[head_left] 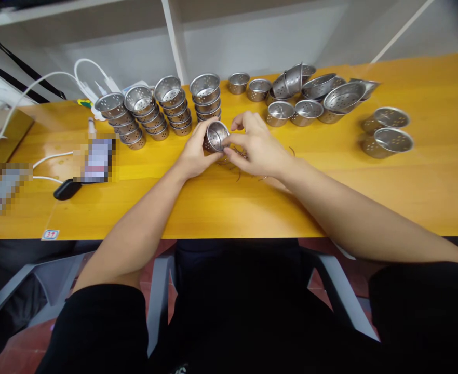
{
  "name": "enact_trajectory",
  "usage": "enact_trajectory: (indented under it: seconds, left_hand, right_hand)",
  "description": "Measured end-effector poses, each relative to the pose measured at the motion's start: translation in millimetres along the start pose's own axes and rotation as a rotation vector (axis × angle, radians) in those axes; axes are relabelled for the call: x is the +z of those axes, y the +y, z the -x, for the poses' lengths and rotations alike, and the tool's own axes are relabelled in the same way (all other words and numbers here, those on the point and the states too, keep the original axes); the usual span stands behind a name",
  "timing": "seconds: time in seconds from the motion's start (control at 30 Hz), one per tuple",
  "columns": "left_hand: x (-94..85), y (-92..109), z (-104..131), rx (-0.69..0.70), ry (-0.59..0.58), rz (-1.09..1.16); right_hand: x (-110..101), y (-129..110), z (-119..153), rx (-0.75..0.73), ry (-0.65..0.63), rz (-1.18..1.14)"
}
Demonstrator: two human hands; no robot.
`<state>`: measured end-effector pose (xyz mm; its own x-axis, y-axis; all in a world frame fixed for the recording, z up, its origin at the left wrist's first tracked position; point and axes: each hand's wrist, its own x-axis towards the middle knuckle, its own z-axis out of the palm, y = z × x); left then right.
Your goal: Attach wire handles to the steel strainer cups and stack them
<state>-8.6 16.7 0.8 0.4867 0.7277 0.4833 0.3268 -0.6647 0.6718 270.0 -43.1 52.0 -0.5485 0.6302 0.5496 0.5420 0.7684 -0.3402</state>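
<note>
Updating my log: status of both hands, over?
Left hand holding perforated, round silver metal cup. Right hand at its rim. Thin curved metal wires near right hand.

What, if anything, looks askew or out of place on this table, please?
The metal cups at the back, right of centre, look jumbled: some lie tipped over, unlike the orderly stacks further left. No spill or damage stands out.

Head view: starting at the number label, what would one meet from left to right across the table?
Number label, phone-like device, three leftmost cup stacks, left hand, held cup, right hand, far-right pair of cups.
</note>
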Motion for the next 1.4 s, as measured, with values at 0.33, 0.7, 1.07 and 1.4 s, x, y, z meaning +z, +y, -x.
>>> enact_trajectory:
  seconds: [0.33,0.7,1.07,1.4]
  left_hand:
    - [-7.1,-4,5,-0.037,-0.086,0.118]
    - [-12.3,-7,2,0.06,-0.085,0.008]
    - [-15.1,7,2,-0.03,-0.089,-0.014]
    - [-18.6,16,4,-0.095,-0.018,-0.056]
  right_hand:
    - [-2,13,5,-0.009,-0.1,0.005]
    - [-6,22,5,0.002,-0.085,-0.159]
    - [-13,15,2,0.066,-0.111,-0.183]
    - [-5,24,6,0.165,0.062,-0.055]
